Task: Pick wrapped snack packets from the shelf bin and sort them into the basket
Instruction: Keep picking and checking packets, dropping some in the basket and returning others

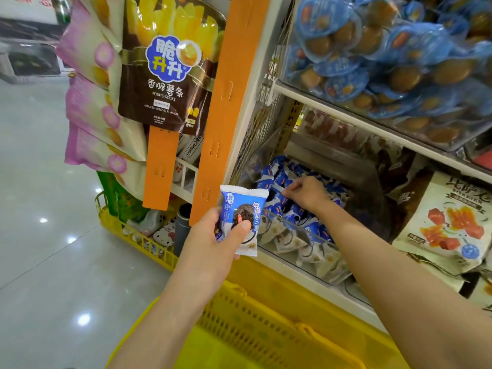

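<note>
The left hand (pixel 213 235) grips a blue-white snack packet (pixel 241 218) upright, long axis near vertical; the right hand (pixel 306 194) pinches packets in the bin (pixel 314 230).

You stand in a shop: stocked shelves (pixel 372 121) of packaged snacks, hanging potato stick bags (pixel 162 75) on an orange display strip (pixel 229 102), a yellow shopping basket (pixel 266 328).

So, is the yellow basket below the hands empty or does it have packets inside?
It looks empty as far as visible: the yellow basket shows only bare mesh wall and floor. The left hand holds a blue-and-white packet above it.
</note>
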`<state>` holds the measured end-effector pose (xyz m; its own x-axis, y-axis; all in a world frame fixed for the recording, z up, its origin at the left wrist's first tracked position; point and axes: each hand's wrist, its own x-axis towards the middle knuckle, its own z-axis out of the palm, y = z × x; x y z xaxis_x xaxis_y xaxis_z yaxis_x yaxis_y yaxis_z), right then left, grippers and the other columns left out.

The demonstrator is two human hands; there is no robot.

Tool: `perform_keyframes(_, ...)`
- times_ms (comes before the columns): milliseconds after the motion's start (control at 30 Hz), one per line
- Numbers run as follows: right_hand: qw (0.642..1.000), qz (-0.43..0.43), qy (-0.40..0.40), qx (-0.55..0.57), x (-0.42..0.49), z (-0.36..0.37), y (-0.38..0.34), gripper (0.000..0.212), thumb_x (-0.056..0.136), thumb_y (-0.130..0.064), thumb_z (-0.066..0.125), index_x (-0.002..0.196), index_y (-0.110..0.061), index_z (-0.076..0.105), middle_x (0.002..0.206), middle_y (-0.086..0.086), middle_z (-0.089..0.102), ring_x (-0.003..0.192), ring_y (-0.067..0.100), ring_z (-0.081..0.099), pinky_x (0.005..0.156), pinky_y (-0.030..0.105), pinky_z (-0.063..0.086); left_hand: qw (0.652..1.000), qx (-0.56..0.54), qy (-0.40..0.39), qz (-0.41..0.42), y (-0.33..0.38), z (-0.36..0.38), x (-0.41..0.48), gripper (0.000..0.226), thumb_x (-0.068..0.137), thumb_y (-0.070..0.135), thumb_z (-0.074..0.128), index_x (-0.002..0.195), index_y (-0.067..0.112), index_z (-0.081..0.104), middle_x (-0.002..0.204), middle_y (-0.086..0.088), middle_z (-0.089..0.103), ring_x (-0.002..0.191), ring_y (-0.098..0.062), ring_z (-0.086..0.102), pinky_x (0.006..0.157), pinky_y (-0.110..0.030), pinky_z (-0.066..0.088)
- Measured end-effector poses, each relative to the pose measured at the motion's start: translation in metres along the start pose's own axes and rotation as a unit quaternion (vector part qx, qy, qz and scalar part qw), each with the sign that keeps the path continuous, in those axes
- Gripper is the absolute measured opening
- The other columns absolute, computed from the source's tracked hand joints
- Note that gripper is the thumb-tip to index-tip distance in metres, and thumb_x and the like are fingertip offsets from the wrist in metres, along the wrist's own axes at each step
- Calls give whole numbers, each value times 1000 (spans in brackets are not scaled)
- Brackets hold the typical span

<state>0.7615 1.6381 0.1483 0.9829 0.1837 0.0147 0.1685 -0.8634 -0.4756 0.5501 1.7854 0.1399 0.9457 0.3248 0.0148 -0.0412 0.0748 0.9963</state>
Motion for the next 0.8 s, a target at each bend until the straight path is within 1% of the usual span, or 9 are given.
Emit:
perform_keyframes(100, 999, -29, 31, -13, 6, 2, -5, 11, 86, -14, 65, 83, -6, 72, 96, 9, 71, 81, 14, 64, 77, 27, 48, 1000, 0, 2, 8, 0, -2, 0, 10, 87, 26, 59, 93, 34, 56, 90, 11, 66, 76, 1, 64, 50, -11, 48)
perform_keyframes(200, 994, -21, -28, -105, 13, -1, -11, 33, 85, -27, 66, 106, -2, 65, 105, 15, 67, 100, 28, 61, 91, 40, 49, 1000, 0, 6, 11, 0, -3, 1, 9, 86, 27, 59, 91, 35, 56, 91, 10, 67, 78, -4, 65, 52, -13, 50)
perform_keyframes(300, 981, -7, -101, -166, 18, -9, -12, 41, 85, -30, 65, 116, -3, 58, 112, 13, 64, 102, 27, 58, 88, 37, 47, 1000, -4, 8, 13, 0, -5, 2, 8, 85, 27, 60, 91, 33, 58, 89, 10, 68, 80, -7, 66, 54, -15, 51)
perform_keyframes(400, 992, -17, -98, -76, 24, -13, -11, 18, 89, -25, 61, 85, -8, 64, 92, 9, 64, 77, 17, 58, 70, 29, 47, 1000, -8, 11, 15, 0, -7, 4, 9, 85, 27, 60, 93, 32, 58, 89, 11, 68, 79, -4, 66, 55, -14, 51)
perform_keyframes(467, 995, 11, -94, 36, 24, -13, -14, 24, 91, -25, 59, 71, -12, 53, 74, 5, 55, 62, 12, 56, 54, 22, 51, 1000, -12, 12, 15, 0, -7, 5, 9, 86, 27, 60, 93, 32, 58, 90, 11, 68, 80, -6, 66, 54, -14, 51)
perform_keyframes(533, 976, 70, -141, 150, 21, -14, -16, 16, 89, -24, 61, 84, -10, 57, 79, 5, 54, 66, 10, 58, 50, 13, 52, 1000, -15, 11, 14, 0, -6, 6, 9, 86, 27, 59, 92, 32, 58, 89, 11, 68, 80, -4, 65, 54, -13, 50)
perform_keyframes(633, 951, 113, -225, 180, 21, -14, -13, 24, 87, -14, 63, 107, -4, 56, 109, 8, 56, 96, 16, 59, 70, 20, 55, 1000, -18, 3, 13, 0, -4, 5, 10, 86, 27, 59, 93, 34, 58, 89, 13, 68, 78, -1, 65, 54, -13, 49)
perform_keyframes(700, 957, 105, -203, 178, 18, -10, -11, 23, 88, -11, 60, 110, -6, 55, 114, 7, 50, 104, 19, 55, 79, 28, 53, 1000, -22, 0, 12, 0, -3, 5, 11, 86, 26, 59, 93, 34, 58, 88, 14, 68, 78, 1, 65, 54, -13, 50)
perform_keyframes(800, 968, 92, -120, 202, 16, 0, -8, 32, 90, -11, 58, 120, 0, 53, 122, 8, 49, 102, 21, 58, 74, 25, 53, 1000, -21, -2, 9, 0, -1, 4, 10, 87, 25, 59, 93, 34, 57, 87, 14, 68, 77, 0, 65, 54, -13, 50)
